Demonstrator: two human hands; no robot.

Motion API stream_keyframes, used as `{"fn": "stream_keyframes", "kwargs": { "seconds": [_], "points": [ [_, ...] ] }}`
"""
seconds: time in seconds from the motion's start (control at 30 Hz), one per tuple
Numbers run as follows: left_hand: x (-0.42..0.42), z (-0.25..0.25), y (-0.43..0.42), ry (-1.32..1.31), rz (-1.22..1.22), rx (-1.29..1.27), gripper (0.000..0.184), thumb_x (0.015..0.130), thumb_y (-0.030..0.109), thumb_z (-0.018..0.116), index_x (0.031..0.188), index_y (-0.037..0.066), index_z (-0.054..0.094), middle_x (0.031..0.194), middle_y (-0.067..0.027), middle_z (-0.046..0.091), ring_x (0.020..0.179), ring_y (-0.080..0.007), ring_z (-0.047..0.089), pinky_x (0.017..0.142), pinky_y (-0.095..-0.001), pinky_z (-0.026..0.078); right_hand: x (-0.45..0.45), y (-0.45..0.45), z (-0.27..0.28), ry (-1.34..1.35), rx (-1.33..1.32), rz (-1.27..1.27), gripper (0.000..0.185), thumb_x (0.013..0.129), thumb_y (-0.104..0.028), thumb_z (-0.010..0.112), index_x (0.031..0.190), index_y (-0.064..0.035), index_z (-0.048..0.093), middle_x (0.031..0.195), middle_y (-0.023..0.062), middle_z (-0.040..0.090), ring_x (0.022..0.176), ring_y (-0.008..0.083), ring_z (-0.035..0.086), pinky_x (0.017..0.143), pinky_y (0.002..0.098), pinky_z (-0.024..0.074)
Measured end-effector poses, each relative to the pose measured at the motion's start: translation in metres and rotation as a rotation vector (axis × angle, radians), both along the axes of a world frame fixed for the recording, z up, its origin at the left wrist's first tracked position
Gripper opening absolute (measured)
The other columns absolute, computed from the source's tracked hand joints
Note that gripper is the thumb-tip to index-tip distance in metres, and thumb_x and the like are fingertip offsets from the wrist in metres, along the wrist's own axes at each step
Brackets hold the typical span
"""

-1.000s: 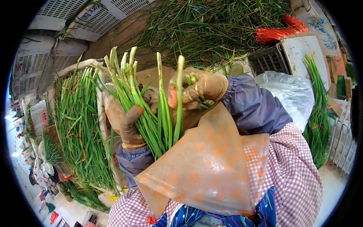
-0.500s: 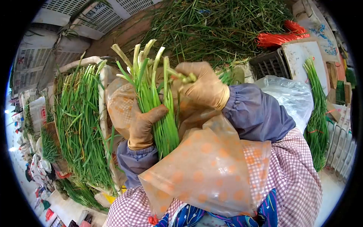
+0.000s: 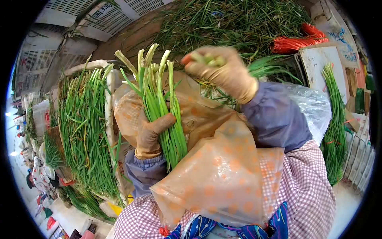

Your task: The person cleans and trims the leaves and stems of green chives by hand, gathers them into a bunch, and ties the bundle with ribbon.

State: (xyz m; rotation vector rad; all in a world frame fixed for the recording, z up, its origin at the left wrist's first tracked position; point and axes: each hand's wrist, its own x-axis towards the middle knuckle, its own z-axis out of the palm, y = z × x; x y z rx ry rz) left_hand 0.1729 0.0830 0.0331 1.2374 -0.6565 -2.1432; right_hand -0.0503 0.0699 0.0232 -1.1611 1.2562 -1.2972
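Observation:
My left hand (image 3: 153,133), in a tan glove, is wrapped round a bunch of green stalks (image 3: 159,95). Their pale cut ends point up and away from me, and their lower part passes behind the orange-dotted plastic sheet (image 3: 215,175) on my lap. To the right and higher, my gloved right hand (image 3: 223,69) is closed on several stalks (image 3: 209,59), somewhat blurred. Their pale ends show at the fingers, and green leaves trail out to the right behind the hand. The two hands are apart.
At the left stands a white-rimmed crate (image 3: 108,91) full of green stalks. A heap of loose leaves (image 3: 227,28) covers the floor ahead. Red ties (image 3: 294,43) lie near a white board (image 3: 324,65) at the right, with a tied green bundle (image 3: 334,131) and clear plastic (image 3: 310,103) nearby.
My right hand has moved away from the bunch, up and to the right, with stalks in it. The stalks in my left hand are gathered more closely than in the earliest frame.

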Motion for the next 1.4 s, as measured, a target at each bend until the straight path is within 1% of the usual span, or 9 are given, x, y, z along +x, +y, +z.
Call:
{"fn": "stream_keyframes", "kwargs": {
  "seconds": [0.3, 0.57, 0.6, 0.8, 1.0, 1.27, 1.3, 1.37, 1.4],
  "points": [
    [0.013, -0.005, 0.003, 0.042, 0.004, -0.032, 0.049, 0.069, 0.004, 0.067, 0.114, -0.001, 0.049, 0.092, -0.0136, 0.063, 0.076, -0.0242, 0.064, 0.067, -0.0353, 0.056, 0.022, -0.002, 0.003, -0.523, 0.409, 0.057, 0.009, 0.081, -0.01, 0.064, 0.085, -0.0022, 0.063, 0.054, -0.0051, 0.043, 0.042, 0.0028, 0.03, 0.039, 0.0206, 0.0229],
    [0.007, -0.003, 0.005, 0.209, 0.075, 0.043, 0.048, 0.069, 0.003, 0.064, 0.114, -0.001, 0.047, 0.089, -0.0162, 0.063, 0.075, -0.027, 0.065, 0.064, -0.0382, 0.057, 0.003, 0.0, -0.016, 0.466, -0.202, -0.033, 0.016, 0.084, -0.015, 0.064, 0.093, -0.0026, 0.065, 0.069, 0.0009, 0.059, 0.062, 0.0075, 0.052, 0.055, 0.0243, 0.0449],
    [0.013, -0.006, 0.005, 0.199, 0.072, 0.052, 0.048, 0.069, 0.003, 0.064, 0.114, -0.001, 0.047, 0.089, -0.0165, 0.063, 0.074, -0.0276, 0.065, 0.064, -0.0384, 0.057, -0.003, -0.007, -0.028, 0.41, -0.365, -0.146, 0.011, 0.082, -0.013, 0.063, 0.083, -0.0024, 0.063, 0.062, 0.0115, 0.058, 0.053, 0.012, 0.05, 0.049, 0.0272, 0.042],
    [0.023, -0.007, 0.009, 0.319, 0.107, 0.062, 0.042, 0.071, 0.006, 0.062, 0.111, -0.002, 0.051, 0.091, -0.0187, 0.063, 0.075, -0.0293, 0.065, 0.064, -0.0392, 0.057, -0.082, -0.018, -0.038, 0.661, -0.046, -0.355, 0.018, 0.079, -0.004, 0.056, 0.095, -0.0091, 0.062, 0.086, 0.0067, 0.065, 0.076, 0.0178, 0.062, 0.068, 0.0279, 0.0509],
    [0.022, -0.011, 0.004, 0.484, 0.001, 0.176, 0.046, 0.072, 0.005, 0.06, 0.116, -0.003, 0.048, 0.099, -0.0209, 0.061, 0.087, -0.0346, 0.063, 0.075, -0.0426, 0.055, 0.014, 0.002, 0.0, -0.411, 0.54, 0.235, 0.009, 0.083, -0.015, 0.061, 0.081, -0.0069, 0.066, 0.073, -0.0013, 0.058, 0.06, 0.0057, 0.051, 0.048, 0.0197, 0.0393],
    [0.027, -0.004, 0.009, 0.433, 0.102, 0.192, 0.055, 0.068, 0.007, 0.064, 0.119, -0.002, 0.045, 0.103, -0.0208, 0.058, 0.095, -0.0361, 0.06, 0.074, -0.0473, 0.055, -0.095, -0.041, 0.001, -0.254, -0.054, -0.447, 0.028, 0.09, -0.032, 0.048, 0.086, -0.0079, 0.061, 0.066, 0.0046, 0.055, 0.058, 0.0144, 0.054, 0.058, 0.0272, 0.049],
    [0.025, -0.005, 0.007, 0.448, 0.087, 0.168, 0.054, 0.069, 0.007, 0.064, 0.118, -0.002, 0.046, 0.101, -0.0198, 0.058, 0.093, -0.0356, 0.061, 0.073, -0.0466, 0.056, -0.103, -0.047, 0.01, -0.186, -0.163, -0.417, 0.03, 0.087, -0.034, 0.056, 0.103, -0.0077, 0.057, 0.112, 0.022, 0.054, 0.105, 0.035, 0.055, 0.077, 0.0274, 0.0533],
    [0.017, -0.005, 0.005, 0.465, 0.073, 0.147, 0.052, 0.069, 0.007, 0.064, 0.117, -0.002, 0.046, 0.099, -0.0188, 0.059, 0.091, -0.0352, 0.061, 0.072, -0.0459, 0.056, -0.091, -0.038, 0.007, 0.129, -0.325, -0.245, 0.028, 0.091, -0.033, 0.049, 0.089, -0.0073, 0.059, 0.066, 0.0046, 0.056, 0.055, 0.0145, 0.053, 0.05, 0.024, 0.0455],
    [0.01, -0.004, 0.005, 0.463, 0.136, 0.062, 0.048, 0.07, 0.006, 0.063, 0.115, -0.002, 0.048, 0.097, -0.0184, 0.059, 0.087, -0.0331, 0.062, 0.07, -0.0438, 0.056, -0.058, -0.025, 0.024, 0.138, -0.171, -0.175, 0.03, 0.091, -0.036, 0.049, 0.091, -0.0069, 0.058, 0.065, 0.0031, 0.055, 0.055, 0.0127, 0.053, 0.049, 0.0223, 0.0426]
  ]
}}
